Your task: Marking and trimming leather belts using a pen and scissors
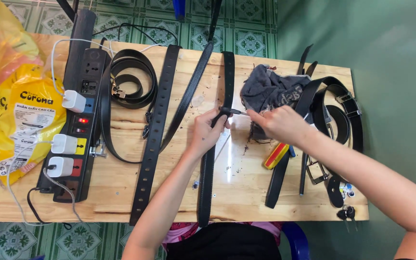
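Both hands work one black belt (207, 168) lying lengthwise on the worktop (246, 192): my left hand (207, 131) pinches it closed, my right hand (279, 123) grips a thin tool (236, 111) at it, which I judge needs a steady, taut hold.
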